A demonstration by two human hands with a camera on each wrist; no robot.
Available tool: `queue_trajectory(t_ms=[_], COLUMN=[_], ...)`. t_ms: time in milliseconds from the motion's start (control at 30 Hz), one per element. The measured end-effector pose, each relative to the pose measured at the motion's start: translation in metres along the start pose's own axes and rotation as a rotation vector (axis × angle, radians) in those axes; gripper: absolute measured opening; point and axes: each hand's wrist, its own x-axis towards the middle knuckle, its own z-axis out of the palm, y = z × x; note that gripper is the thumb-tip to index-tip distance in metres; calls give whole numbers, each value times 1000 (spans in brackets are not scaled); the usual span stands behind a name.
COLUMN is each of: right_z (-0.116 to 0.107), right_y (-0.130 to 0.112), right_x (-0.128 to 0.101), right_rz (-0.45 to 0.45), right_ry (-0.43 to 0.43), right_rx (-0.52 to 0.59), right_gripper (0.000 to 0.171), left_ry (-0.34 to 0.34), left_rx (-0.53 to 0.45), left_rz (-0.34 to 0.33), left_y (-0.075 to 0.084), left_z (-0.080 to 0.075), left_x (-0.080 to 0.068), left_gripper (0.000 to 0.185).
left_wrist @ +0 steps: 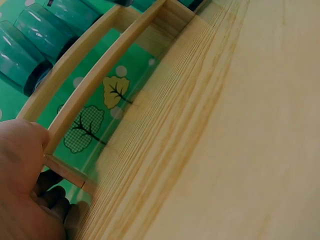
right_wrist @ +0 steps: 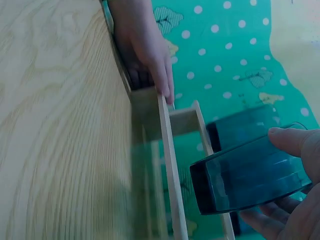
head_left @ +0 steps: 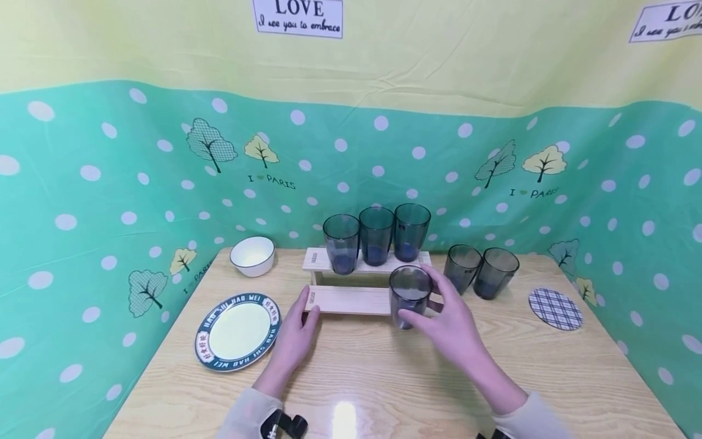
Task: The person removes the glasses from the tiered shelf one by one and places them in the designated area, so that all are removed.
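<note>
A two-tier wooden rack (head_left: 351, 300) stands at the middle back, with three dark tinted glasses (head_left: 376, 238) upright in a row on its upper tier. At the left end of the lower tier, my left hand (head_left: 293, 338) grips the board's corner; in the left wrist view the thumb lies over the wood and the other fingers bend below it. Near the lower tier's right end, my right hand (head_left: 452, 326) holds another dark glass (head_left: 404, 299) between thumb and fingers. The right wrist view shows this glass (right_wrist: 250, 175) tilted, its base apart from the board.
Two more dark glasses (head_left: 496, 274) stand right of the rack. A checked round coaster (head_left: 556, 309) lies farther right. On the left are a white bowl (head_left: 252, 256) and a plate with a lettered blue rim (head_left: 207, 326). A dotted cloth (head_left: 378, 152) hangs behind the table (head_left: 384, 378).
</note>
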Motion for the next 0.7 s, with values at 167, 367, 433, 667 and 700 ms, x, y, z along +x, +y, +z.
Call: queue_trajectory(t_ms=[167, 367, 433, 667, 700], right_z=[-28, -59, -69, -99, -103], right_y=[5, 12, 15, 27, 29], right_x=[-3, -5, -6, -8, -8], right_rz=[3, 17, 25, 28, 30], right_ry=[36, 73, 87, 144, 152], right_rx=[-49, -112, -121, -166, -167], right_gripper=[101, 106, 106, 107, 107], left_ry=[-2, 1, 0, -5, -6], left_rx=[-3, -10, -9, -16, -18], left_rz=[1, 3, 6, 2, 0], left_y=[2, 3, 3, 1, 1], left_z=[0, -1, -1, -1, -1], left_x=[0, 0, 0, 0, 0], left_gripper=[69, 69, 69, 70, 69])
